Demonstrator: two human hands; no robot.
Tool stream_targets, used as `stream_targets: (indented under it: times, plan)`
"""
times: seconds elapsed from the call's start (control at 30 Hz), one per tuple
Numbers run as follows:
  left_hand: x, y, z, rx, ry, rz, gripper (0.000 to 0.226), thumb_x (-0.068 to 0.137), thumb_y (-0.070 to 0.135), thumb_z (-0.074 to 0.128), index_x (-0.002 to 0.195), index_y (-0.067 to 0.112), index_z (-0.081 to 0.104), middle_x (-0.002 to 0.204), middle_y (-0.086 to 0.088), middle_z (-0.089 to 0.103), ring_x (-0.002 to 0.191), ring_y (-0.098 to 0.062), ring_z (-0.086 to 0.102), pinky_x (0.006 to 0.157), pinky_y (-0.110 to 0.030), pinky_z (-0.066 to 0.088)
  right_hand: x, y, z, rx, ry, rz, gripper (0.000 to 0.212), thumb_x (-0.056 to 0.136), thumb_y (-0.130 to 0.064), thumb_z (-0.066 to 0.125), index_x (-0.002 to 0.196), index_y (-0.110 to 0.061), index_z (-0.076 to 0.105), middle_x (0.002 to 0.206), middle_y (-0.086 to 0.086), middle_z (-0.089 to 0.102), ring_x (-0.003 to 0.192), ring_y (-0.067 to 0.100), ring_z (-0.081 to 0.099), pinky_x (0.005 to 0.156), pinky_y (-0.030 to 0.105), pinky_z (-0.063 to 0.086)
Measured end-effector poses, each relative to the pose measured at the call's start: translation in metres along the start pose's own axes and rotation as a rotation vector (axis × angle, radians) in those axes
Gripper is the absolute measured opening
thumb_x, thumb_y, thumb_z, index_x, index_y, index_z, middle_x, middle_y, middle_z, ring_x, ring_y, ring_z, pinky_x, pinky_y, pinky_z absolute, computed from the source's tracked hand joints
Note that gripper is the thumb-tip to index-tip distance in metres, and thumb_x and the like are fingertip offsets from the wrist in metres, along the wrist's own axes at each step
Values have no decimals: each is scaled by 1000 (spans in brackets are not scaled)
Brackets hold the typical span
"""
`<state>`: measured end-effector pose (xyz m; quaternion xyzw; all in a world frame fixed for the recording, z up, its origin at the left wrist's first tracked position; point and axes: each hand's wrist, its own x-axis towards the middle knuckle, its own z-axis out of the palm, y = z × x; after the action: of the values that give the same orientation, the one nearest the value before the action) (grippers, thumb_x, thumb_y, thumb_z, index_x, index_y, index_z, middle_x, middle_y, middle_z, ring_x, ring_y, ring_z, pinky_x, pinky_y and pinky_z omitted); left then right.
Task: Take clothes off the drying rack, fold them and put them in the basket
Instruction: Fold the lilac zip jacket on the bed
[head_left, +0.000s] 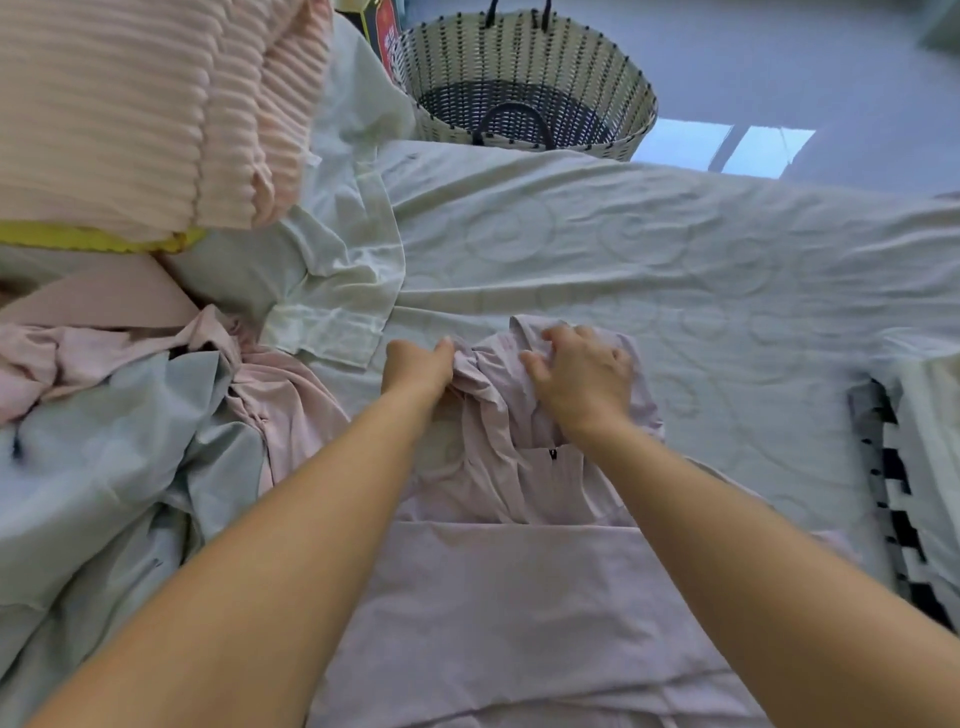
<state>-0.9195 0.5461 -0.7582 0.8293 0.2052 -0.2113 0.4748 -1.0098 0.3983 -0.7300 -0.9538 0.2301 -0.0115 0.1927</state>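
Shirt (498, 582) lies lengthwise away from the person, far end bunched in left hand (418, 364), pinched by right hand (582, 382); basket (519, 57) straight beyond.

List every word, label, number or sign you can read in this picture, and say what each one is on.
Red and black box behind the basket: pale print, too blurred to read.
Small black tag on the lilac shirt: too small to read.
No other writing shows, so nothing here can be quoted.
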Motion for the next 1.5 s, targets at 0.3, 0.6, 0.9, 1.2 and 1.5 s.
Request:
stream_targets:
  times: [0.3,0.6,0.9,1.2,1.5]
  plan:
    - [-57,36,2,-145,117,586,42,91,7,56,131,5,44,83,12,48,74,-3,53,78,-19,49,17,25,-32,240,132,132,25,86,-31,55,103,-20,70,99,8,71,98,31,63,86,39,45]
    - [-75,-33,-22,299,33,729,53,78,-13,52,129,2,50,105,-13,48,98,-25,50,88,-33,43,-46,131,-67,230,59,351,8,85,-20,59,92,-24,59,82,-4,64,86,30,61,86,46,47]
    - [-72,-41,-11,684,-147,919,85,67,72,49,128,12,50,122,-5,54,110,-27,50,95,-41,43,-33,118,-51,-220,-8,-118,54,68,-31,78,119,-20,62,124,10,58,110,35,55,99,44,28]
    - [-67,-36,4,753,-138,843,80,77,76,32,135,24,48,138,-3,47,125,-25,43,100,-42,39,-13,82,-40,-153,-43,-247,51,91,-54,33,122,-24,60,124,1,59,115,26,53,107,42,24]
    - [-33,16,-1,391,-88,488,14,86,23,66,81,11,63,78,-3,61,80,-26,59,66,-27,38,23,73,-50,341,-15,26,16,89,-31,64,94,-20,73,85,-3,63,88,18,59,81,33,45]
